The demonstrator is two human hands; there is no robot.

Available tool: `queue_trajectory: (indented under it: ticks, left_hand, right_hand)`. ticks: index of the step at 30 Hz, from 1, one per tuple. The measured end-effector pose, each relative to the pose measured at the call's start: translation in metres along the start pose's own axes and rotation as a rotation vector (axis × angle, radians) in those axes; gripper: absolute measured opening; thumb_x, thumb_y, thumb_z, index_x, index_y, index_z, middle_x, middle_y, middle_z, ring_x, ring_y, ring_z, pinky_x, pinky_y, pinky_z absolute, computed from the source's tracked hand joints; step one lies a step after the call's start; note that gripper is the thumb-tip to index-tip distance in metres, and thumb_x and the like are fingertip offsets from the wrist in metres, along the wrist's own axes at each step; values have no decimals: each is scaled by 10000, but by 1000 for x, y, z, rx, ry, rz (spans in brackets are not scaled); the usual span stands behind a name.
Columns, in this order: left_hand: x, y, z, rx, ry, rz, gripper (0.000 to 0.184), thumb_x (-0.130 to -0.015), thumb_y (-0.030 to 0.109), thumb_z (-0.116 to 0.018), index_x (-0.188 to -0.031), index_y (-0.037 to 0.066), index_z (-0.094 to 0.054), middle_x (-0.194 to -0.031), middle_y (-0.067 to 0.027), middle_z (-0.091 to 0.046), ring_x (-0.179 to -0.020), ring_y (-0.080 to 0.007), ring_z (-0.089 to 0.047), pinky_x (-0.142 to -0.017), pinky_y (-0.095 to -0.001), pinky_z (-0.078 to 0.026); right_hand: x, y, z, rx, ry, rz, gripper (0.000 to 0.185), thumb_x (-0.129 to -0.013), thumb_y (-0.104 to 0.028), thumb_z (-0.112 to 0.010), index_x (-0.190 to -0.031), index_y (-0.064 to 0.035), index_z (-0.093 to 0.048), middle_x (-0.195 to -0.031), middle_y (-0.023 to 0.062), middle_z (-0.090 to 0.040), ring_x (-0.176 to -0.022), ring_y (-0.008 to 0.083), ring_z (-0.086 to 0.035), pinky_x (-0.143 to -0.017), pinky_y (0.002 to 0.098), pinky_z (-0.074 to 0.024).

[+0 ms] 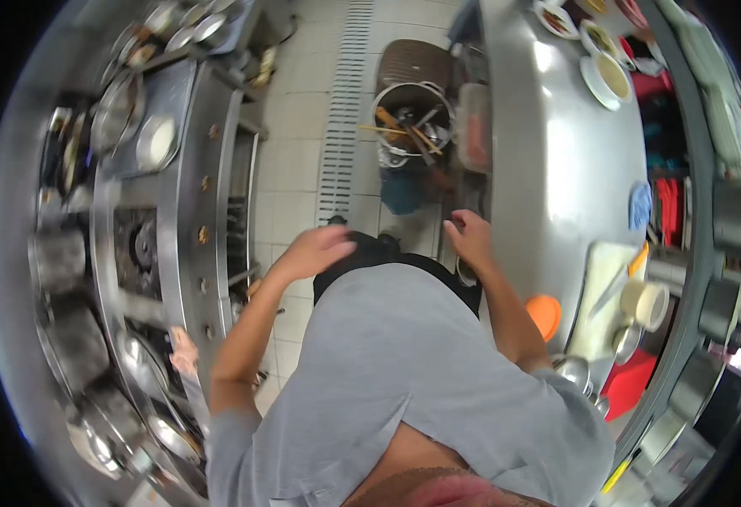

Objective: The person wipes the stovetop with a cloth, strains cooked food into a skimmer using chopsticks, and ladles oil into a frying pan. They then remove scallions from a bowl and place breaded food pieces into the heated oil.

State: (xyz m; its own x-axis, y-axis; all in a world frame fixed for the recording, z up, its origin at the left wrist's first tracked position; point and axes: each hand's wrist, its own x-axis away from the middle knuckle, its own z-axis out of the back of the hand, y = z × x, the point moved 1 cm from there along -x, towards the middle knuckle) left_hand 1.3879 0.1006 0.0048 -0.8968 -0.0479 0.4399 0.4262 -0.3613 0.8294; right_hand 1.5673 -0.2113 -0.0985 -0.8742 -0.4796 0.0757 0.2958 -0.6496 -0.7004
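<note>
My left hand (pixel 324 252) hangs in front of my waist, fingers stretched out and a little blurred, with nothing in it. Beside the right-hand counter, my right hand (pixel 470 233) is held in the air, its fingers loosely bent and apart, with no object visible in it. On the floor ahead stands a large metal pot (pixel 390 144) holding ladles, wooden-handled tools and other utensils. Behind it is a brown ribbed plastic crate or lid (pixel 413 63). A lidded clear container (pixel 474 127) with reddish contents is to the pot's right.
The steel counter (pixel 548 160) at right carries bowls of food (pixel 607 80), a blue cloth (pixel 640 205), an orange round dish (pixel 544 317) and a white cutting board (pixel 594 296) with an orange-handled knife (pixel 624 275). Left is a stove (pixel 142 249) with pans. A drain grate (pixel 345 118) crosses the floor.
</note>
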Motion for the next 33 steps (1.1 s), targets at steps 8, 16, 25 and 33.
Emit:
queue_trajectory:
  ticks: [8, 16, 25, 33]
  left_hand:
    - [40, 339, -40, -134, -905, -984, 301, -896, 264, -662, -936, -33, -629, -850, -223, -655, -803, -389, -658, -719, -476, -497]
    - [69, 376, -19, -256, -901, -1510, 294, -880, 264, -699, -1030, 12, -674, -892, -167, -691, -797, -328, -679, -704, -393, -519]
    - [-25, 261, -54, -368, -1212, -689, 265, -960, 244, -638, -1076, 18, -713, -962, -115, -727, -863, -219, -691, -774, -323, -531]
    - [-95, 160, -40, -230, -1139, -427, 256, -969, 184, -630, -1143, 3, -683, -1075, -92, -714, -1015, -200, -657, -857, -345, -531]
  right_hand:
    - [-19, -35, 0, 0, -89, 101, 344, -825, -268, -766, -1049, -14, -706, -1002, 180, -717, -895, 329, -700, -798, 414, -555]
    - [29, -45, 16, -145, 129, -83, 346, -807, -267, -767, -1018, 0, -705, -977, 189, -711, -918, 358, -687, -819, 430, -546]
    - [82, -112, 73, -1167, 218, -163, 441, -955, -354, -662, -1190, 19, -664, -1019, 119, -726, -951, 202, -678, -844, 360, -539]
    - [84, -206, 91, -690, 20, -50, 648, -877, -404, -722, -1414, -98, -530, -1408, 133, -555, -1124, 289, -630, -958, 393, -490]
